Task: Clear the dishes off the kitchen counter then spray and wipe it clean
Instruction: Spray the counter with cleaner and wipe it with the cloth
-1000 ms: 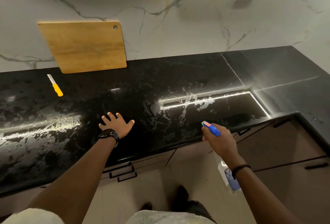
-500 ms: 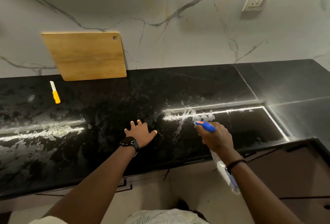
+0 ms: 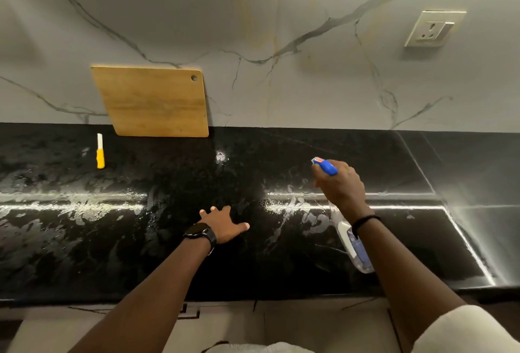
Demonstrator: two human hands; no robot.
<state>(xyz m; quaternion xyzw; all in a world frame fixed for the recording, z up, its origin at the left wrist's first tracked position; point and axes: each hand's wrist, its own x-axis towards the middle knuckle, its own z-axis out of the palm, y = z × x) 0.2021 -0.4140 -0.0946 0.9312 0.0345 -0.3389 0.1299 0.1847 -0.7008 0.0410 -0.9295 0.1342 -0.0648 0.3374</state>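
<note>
1. Black stone counter (image 3: 180,262) runs the full width under a veined marble wall, and it glistens with wet streaks and smeared foam, heaviest along the lit band at the far left and again right of centre. No dishes show on it, so I judge the clearing step done and the spraying step in hand.
2. At the far left a small yellow-handled knife (image 3: 100,152) lies flat on the stone, just beside a wooden cutting board (image 3: 153,102) that leans upright against the wall. Both sit where they did a second ago.
3. The left hand (image 3: 223,223), with a dark watch at the wrist, is spread open and empty, palm down on the wet counter. A second ago it was planted nearer the front edge; it now bears further in, which reads as bracing for a longer reach.
4. The right hand (image 3: 342,188) is wrapped around the neck of the spray bottle (image 3: 353,243), whose clear body hangs down under the wrist and whose blue nozzle points left and toward the wall. It has travelled from the front edge to over the middle of the counter.
5. That advance suggests the back strip, visibly drier, is next to be wetted; no cloth is in view for wiping.
6. A wall socket (image 3: 433,29) sits high at the right, well apart from the spray.
</note>
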